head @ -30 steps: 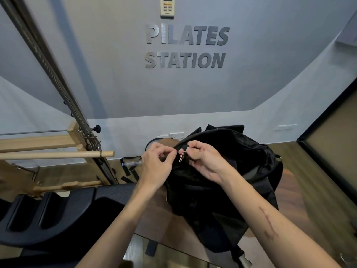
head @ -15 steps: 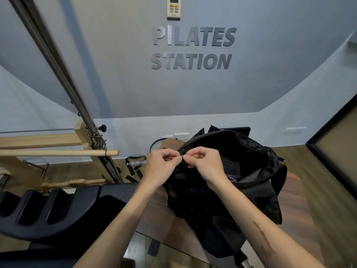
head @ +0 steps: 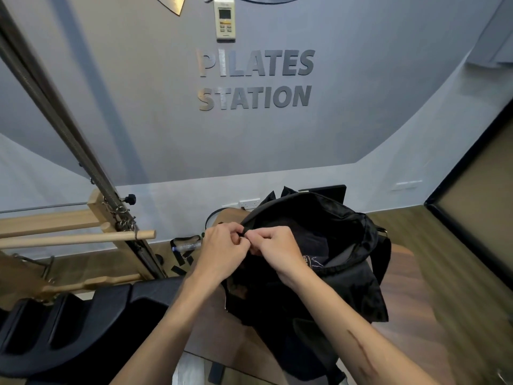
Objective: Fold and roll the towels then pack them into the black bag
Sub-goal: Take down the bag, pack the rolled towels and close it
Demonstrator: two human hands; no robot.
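Note:
The black bag (head: 347,276) stands on a brown wooden table (head: 402,273), its mouth gaping toward the right. My left hand (head: 222,251) and my right hand (head: 280,251) meet at the near left rim of the bag's opening. Both pinch the dark fabric at the zipper edge, fingertips almost touching. Dark cloth with a pale print (head: 313,259) shows inside the bag; whether it is a towel I cannot tell. No towel lies outside the bag in view.
A black padded pilates seat (head: 69,329) sits at the lower left. Wooden bars (head: 83,237) and a slanted metal spring (head: 55,115) rise behind it. A water bottle (head: 186,247) lies on the floor by the wall. A dark-framed glass panel (head: 477,226) stands at the right.
My hands have drawn close together at the bag's rim, and the small metal zipper pull seen a second ago is now hidden under my fingers. The view has tilted slightly upward.

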